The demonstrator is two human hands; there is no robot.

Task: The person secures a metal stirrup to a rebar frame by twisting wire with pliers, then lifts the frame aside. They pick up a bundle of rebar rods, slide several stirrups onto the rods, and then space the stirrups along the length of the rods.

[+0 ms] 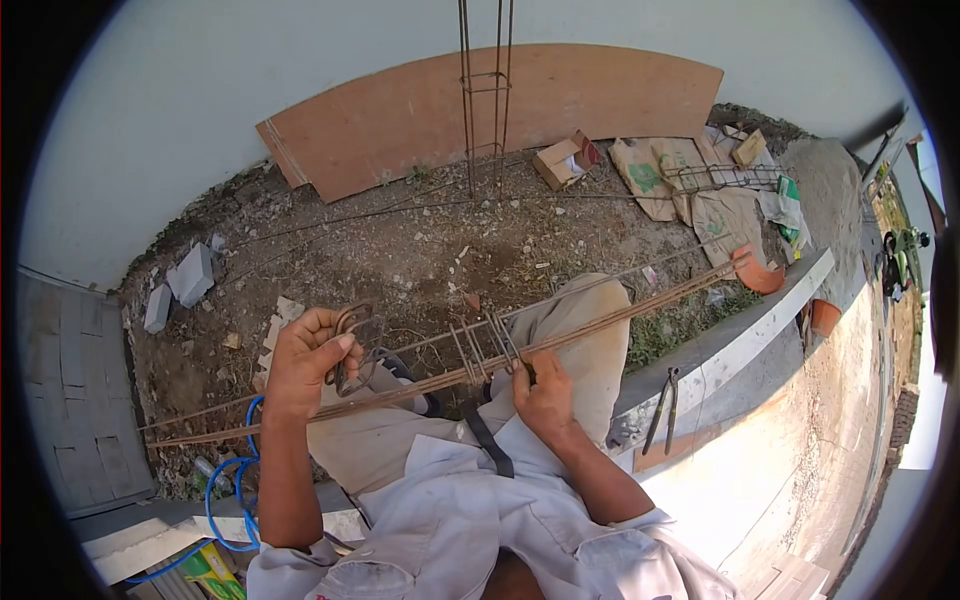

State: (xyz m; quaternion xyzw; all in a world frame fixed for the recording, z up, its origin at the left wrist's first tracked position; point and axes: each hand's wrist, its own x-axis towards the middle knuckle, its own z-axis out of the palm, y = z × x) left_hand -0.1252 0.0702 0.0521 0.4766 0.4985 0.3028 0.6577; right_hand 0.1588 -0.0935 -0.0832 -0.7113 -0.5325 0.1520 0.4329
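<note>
Long thin rebar rods run slantwise across my lap, from lower left to upper right. My left hand is closed around a bunch of bent wire stirrups, held just above the rods' left part. Several more stirrups hang around the rods near the middle. My right hand grips the rightmost of these stirrups beside the rods, its fingertips partly hidden. My knees are apart beneath the rods.
Pincers lie on the concrete ledge to my right. A blue hose coils at lower left. An upright rebar cage stands before a leaning plywood sheet. Paper sacks, a cardboard box and blocks lie about.
</note>
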